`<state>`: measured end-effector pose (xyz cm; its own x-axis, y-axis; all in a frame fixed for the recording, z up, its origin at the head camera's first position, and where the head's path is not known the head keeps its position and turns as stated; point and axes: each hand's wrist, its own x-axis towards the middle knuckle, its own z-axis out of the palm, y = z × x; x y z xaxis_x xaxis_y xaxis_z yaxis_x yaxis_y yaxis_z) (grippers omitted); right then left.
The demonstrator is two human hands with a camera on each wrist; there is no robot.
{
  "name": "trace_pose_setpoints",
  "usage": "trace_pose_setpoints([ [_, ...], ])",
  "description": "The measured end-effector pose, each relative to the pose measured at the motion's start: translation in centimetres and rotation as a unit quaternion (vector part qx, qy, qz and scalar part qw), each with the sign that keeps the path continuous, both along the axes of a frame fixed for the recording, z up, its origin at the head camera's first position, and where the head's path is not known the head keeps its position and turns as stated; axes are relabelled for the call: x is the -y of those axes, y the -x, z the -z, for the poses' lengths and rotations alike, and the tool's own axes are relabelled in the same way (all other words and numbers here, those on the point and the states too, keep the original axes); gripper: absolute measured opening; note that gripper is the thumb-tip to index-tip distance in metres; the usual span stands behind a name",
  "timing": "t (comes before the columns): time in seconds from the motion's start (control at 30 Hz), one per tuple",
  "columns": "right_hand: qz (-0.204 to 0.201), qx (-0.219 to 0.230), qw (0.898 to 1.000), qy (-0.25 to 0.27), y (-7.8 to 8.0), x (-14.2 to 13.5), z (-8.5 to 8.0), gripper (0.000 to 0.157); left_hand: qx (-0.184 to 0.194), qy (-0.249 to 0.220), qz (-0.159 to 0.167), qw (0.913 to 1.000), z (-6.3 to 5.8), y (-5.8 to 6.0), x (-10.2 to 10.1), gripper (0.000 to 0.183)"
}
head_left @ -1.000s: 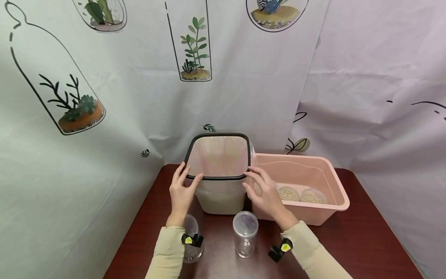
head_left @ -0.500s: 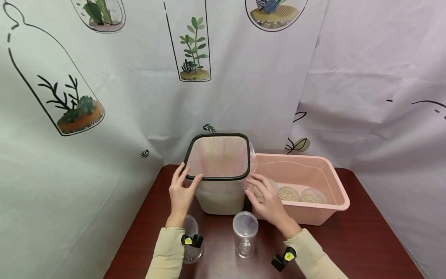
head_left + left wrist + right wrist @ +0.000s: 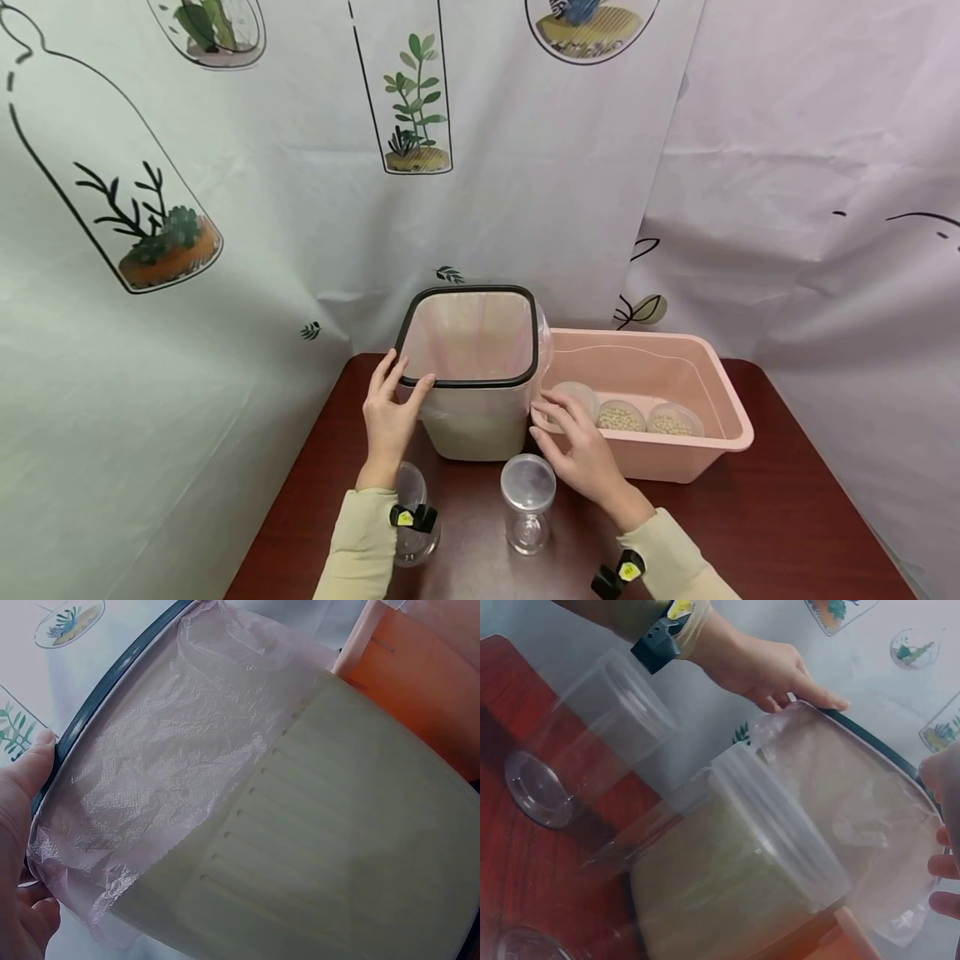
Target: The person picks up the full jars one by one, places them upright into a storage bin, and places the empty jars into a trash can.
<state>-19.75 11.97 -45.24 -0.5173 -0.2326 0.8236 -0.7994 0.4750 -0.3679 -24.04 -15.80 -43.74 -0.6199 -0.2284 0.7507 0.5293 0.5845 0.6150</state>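
A pale green trash bin [image 3: 474, 429] with a black rim [image 3: 480, 384] stands on the table, lined with a thin, translucent pink bag [image 3: 169, 742] folded over its outside. My left hand [image 3: 390, 425] grips the bin's front left corner; in the left wrist view its thumb [image 3: 39, 754] lies on the rim and its fingers curl below. Beside the bin's front right side is my right hand [image 3: 585, 454], fingers loosely bent near the bag's overhang. Whether they touch the plastic is hard to tell. The right wrist view shows only part of that hand at its right edge.
Right of the bin stands a pink rectangular tub [image 3: 660, 462] holding several round clear-lidded containers [image 3: 621, 417] of pale beads or beans. A clear lidded jar [image 3: 528, 500] stands before the bin; another [image 3: 414, 533] is partly behind my left wrist. Patterned cloth [image 3: 525, 208] hangs behind.
My right hand has come off the rim's front right corner and moved down along the bin's side, slightly toward me. The left hand keeps its place on the rim.
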Motion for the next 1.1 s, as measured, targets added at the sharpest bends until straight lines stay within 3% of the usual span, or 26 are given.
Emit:
trace_pose_setpoints([
  [0.33,-0.003,-0.004,1.0,-0.003,-1.0,0.0,1.5,0.033,-0.003,-0.001,0.004,1.0,-0.1,0.0,-0.1,0.05],
  [0.57,0.001,0.025,1.0,-0.01,-2.0,0.1,2.2,0.03,-0.006,0.0,0.004,1.0,-0.1,0.1,-0.1,0.05],
  [0.83,-0.011,0.003,1.0,0.003,-2.7,0.3,3.0,0.028,-0.013,-0.001,0.008,0.9999,0.1,0.2,0.0,0.049],
  [1.1,-0.013,0.007,1.0,-0.005,-3.5,0.5,4.1,0.031,-0.008,-0.005,0.008,0.9999,0.2,0.1,0.0,0.049],
])
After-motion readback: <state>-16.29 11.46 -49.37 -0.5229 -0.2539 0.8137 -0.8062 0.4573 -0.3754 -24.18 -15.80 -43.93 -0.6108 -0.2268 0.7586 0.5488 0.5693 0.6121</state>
